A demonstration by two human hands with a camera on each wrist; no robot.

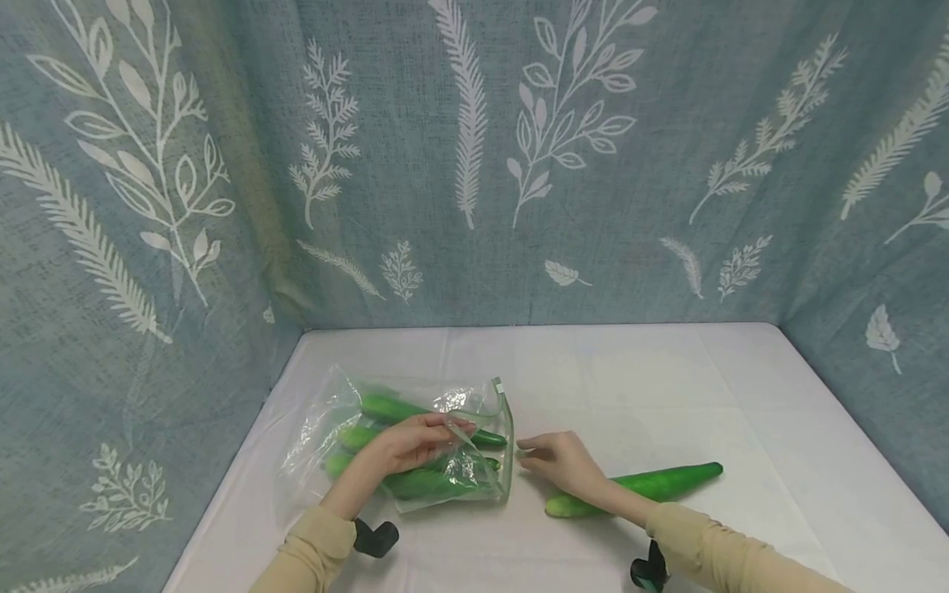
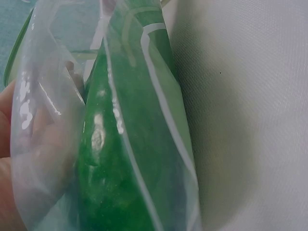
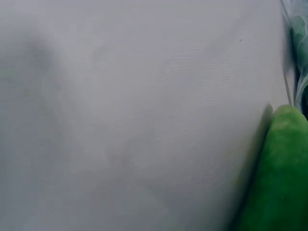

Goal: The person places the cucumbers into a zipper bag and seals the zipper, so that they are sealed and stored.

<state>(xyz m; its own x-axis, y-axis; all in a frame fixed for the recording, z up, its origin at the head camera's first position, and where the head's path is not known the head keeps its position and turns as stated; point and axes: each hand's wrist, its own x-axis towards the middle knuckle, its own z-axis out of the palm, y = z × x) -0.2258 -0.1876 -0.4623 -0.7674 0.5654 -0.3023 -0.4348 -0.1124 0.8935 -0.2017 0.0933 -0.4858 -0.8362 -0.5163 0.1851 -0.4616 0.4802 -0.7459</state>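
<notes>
A clear zip bag (image 1: 507,486) with a green-edged mouth lies on its side at the left, its mouth facing right. Several green cucumbers (image 1: 389,408) show through its film. My left hand (image 1: 413,443) grips the film by the mouth, fingertips at the rim; the left wrist view shows that hand partly behind plastic, beside a bagged cucumber (image 2: 130,125). Just right of the mouth is my right hand (image 1: 559,461), fingers loosely bent with nothing between them. One loose cucumber (image 1: 667,482) lies beneath the right wrist; its paler end also appears in the right wrist view.
A white cloth (image 1: 630,371) covers the table. Blue-grey curtains (image 1: 415,165) with white leaf prints stand behind and at both sides. Dark wrist-worn devices (image 1: 376,539) hang below the forearms, close over the table.
</notes>
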